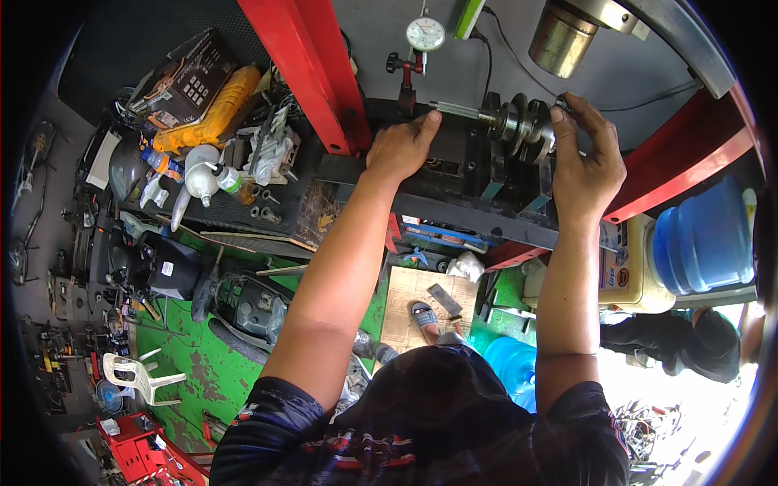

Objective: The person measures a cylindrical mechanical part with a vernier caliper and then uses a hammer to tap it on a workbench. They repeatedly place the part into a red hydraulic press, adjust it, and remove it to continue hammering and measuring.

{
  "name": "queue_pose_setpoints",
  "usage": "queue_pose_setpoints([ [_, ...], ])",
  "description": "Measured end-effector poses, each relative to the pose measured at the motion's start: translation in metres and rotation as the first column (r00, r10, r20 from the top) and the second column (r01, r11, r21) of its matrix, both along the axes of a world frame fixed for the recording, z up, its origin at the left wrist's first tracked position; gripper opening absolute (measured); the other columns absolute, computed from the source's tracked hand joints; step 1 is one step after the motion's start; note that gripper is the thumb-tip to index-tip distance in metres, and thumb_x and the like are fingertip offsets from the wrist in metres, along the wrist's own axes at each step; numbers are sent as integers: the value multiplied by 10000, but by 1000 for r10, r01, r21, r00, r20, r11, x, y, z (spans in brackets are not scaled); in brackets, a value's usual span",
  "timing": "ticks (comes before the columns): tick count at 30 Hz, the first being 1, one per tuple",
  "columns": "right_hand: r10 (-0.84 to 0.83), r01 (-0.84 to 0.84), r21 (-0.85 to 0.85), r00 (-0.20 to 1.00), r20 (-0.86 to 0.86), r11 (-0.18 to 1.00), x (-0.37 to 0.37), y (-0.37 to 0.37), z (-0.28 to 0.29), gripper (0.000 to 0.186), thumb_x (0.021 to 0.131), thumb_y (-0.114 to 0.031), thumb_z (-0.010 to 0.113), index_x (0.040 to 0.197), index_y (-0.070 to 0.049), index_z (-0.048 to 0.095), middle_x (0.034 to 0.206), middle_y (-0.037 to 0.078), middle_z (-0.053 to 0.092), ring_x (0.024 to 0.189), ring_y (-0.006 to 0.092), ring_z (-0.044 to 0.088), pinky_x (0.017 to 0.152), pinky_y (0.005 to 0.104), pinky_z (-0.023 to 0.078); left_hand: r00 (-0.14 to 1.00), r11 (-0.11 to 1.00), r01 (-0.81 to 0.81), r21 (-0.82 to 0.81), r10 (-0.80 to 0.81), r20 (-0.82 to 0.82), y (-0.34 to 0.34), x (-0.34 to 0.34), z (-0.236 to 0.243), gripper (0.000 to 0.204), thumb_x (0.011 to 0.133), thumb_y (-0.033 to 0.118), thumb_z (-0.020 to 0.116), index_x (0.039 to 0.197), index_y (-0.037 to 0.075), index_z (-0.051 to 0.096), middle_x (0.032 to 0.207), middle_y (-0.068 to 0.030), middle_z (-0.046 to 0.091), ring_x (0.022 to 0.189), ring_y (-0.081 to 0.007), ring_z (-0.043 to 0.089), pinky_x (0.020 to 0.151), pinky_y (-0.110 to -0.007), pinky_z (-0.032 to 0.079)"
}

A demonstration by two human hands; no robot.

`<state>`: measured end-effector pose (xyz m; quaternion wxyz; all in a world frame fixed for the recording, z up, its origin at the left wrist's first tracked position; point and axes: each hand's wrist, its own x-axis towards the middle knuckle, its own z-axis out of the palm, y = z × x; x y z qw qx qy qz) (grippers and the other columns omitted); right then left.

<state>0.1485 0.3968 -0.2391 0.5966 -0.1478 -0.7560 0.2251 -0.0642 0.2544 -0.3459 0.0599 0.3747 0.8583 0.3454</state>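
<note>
A crankshaft (523, 130) with round metal webs lies sideways across dark metal support blocks (492, 182) on the black bench of a red frame. My right hand (589, 166) is closed around its right end, thumb and fingers pinching there. The long thin shaft end (460, 110) points left. My left hand (401, 147) is at that end, its thumb near the shaft tip; its other fingers are curled and mostly hidden, so what they grip does not show. Just behind stands a dial gauge (425, 34) on a dark stand (407, 97).
Red posts (304, 69) flank the bench, and a metal press cylinder (562, 40) hangs above right. A side table at left holds a yellow tool case (211, 109), a box and bottles. At right are a blue water jug (701, 235) and a beige container (644, 283). Cardboard (405, 292) lies underfoot.
</note>
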Motion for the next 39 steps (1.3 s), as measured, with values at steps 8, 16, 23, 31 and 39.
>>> queue_pose_setpoints([
  [8,-5,6,-18,999,44,1000,-6,6,-5,204,880,-77,814,1079,-69,770,1085,74,766,1021,211,719,942,338,547,1000,1000,4,-18,-4,9,-1,1,5,865,1028,744,150,1360,160,694,1121,-222,749,1176,-455,648,1095,-549,437],
  [16,-5,9,-48,997,79,999,-10,7,-12,205,880,-82,814,1080,-75,768,1097,71,766,1043,214,716,949,347,547,1000,1000,-3,-21,4,24,-2,3,8,862,1027,747,161,1352,155,698,1152,-214,744,1185,-457,642,1102,-541,433],
  [23,-4,5,-42,1000,29,999,-9,6,-7,194,884,-84,813,1073,-74,772,1102,72,768,1056,216,714,949,342,547,1000,1000,1,-18,0,19,-1,2,6,874,1024,754,157,1345,153,703,1143,-214,746,1182,-455,644,1099,-539,437],
  [31,-41,40,67,999,12,997,-11,9,-6,186,869,-86,826,1052,-78,795,1101,76,758,1065,212,701,940,345,549,1000,1000,3,-5,-3,11,-1,1,4,883,1017,766,159,1345,154,705,1129,-216,749,1171,-455,650,1099,-539,438],
  [39,-85,81,30,985,152,996,-16,14,-11,166,872,-117,821,1032,-76,808,1057,81,745,1048,226,691,914,349,550,1000,1000,10,-9,-10,23,-1,0,2,878,1013,772,157,1376,172,685,1134,-209,750,1180,-449,649,1113,-545,423],
])
